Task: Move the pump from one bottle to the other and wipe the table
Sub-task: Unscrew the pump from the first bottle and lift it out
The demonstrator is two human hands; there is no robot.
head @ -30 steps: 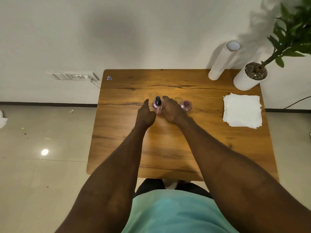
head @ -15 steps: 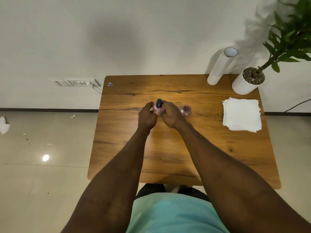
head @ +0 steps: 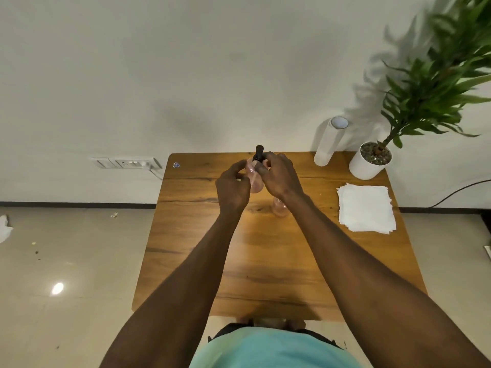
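Pump bottle [head: 254, 179] now lifted off the counter [head: 265, 261], gripped by left hand [head: 232, 188]; pump [head: 259, 154] pinched by right hand [head: 279, 175]. Unscrewing judged under way; second bottle [head: 279, 208] left standing.

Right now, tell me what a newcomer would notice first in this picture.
First, both hands meet over the far middle of the wooden table: the left hand holds a pink bottle while the right hand grips its black pump. A second pink bottle stands beside the right wrist. At the right edge lies a stack of white napkins, with a potted plant behind.
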